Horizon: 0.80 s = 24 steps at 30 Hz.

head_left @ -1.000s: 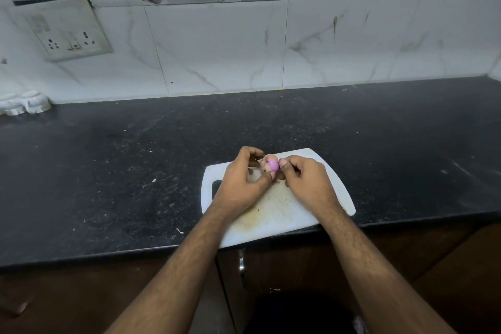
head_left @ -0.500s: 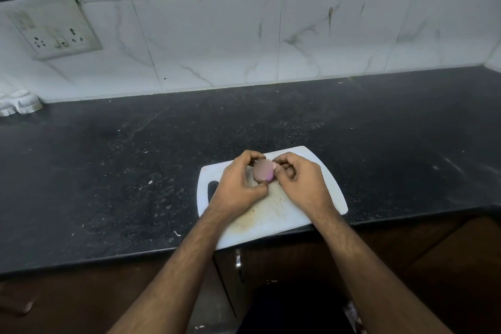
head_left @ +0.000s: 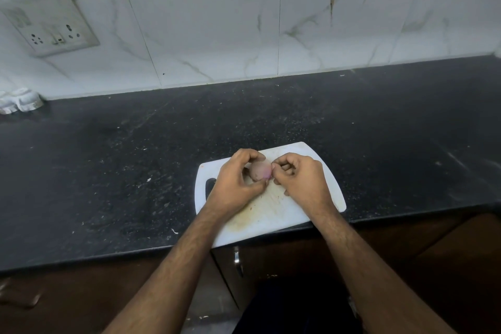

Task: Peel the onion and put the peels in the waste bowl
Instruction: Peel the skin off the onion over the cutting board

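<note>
Black counter [head_left: 135, 160]; white cutting board [head_left: 320, 168] at its front edge. Left hand [head_left: 235, 184] cups the onion [head_left: 260, 172] above the board; right hand [head_left: 301, 179] pinches its skin. Peeling underway; waste bowl not visible.

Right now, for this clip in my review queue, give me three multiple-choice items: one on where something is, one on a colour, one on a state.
1. Where is the onion?
A. Held over the cutting board
B. On the bare counter
C. In a bowl

2. What colour is the counter?
A. White
B. Black
C. Green

3. What is the left hand doing?
A. Lying flat on the counter
B. Hanging at the person's side
C. Gripping the onion

Answers: 1 A, the onion sits between both hands above the white board. 2 B, the speckled top is dark black. 3 C, its fingers curl round the onion while the right hand pinches at its skin.
</note>
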{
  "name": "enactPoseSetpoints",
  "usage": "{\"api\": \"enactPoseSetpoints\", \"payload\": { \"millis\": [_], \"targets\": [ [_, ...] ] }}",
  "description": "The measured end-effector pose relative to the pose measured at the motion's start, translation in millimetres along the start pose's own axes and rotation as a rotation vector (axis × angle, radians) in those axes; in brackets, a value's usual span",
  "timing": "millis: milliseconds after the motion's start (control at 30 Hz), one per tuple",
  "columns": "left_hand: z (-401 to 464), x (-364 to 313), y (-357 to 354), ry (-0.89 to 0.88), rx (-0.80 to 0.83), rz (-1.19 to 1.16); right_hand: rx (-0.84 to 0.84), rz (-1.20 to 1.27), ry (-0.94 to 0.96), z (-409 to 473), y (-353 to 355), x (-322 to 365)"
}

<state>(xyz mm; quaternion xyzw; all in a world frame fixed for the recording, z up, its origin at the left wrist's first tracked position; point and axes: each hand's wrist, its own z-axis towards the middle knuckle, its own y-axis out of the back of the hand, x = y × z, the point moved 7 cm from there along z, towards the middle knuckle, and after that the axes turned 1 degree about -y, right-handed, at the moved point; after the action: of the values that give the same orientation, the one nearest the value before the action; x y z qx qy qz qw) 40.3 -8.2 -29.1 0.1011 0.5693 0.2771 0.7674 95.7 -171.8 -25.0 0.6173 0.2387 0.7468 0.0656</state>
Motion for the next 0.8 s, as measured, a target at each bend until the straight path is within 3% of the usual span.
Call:
{"api": "enactPoseSetpoints", "payload": {
  "millis": [400, 800],
  "targets": [
    [-0.5, 2.5, 0.2, 0.001, -0.036, -0.04, 0.073, -0.005, 0.025, 4.4, -5.7, 0.1],
    [0.9, 7.0, -0.9, 0.033, -0.034, -0.11, -0.002, -0.105, 0.026, 5.2, -5.5, -0.7]
  ]
}}
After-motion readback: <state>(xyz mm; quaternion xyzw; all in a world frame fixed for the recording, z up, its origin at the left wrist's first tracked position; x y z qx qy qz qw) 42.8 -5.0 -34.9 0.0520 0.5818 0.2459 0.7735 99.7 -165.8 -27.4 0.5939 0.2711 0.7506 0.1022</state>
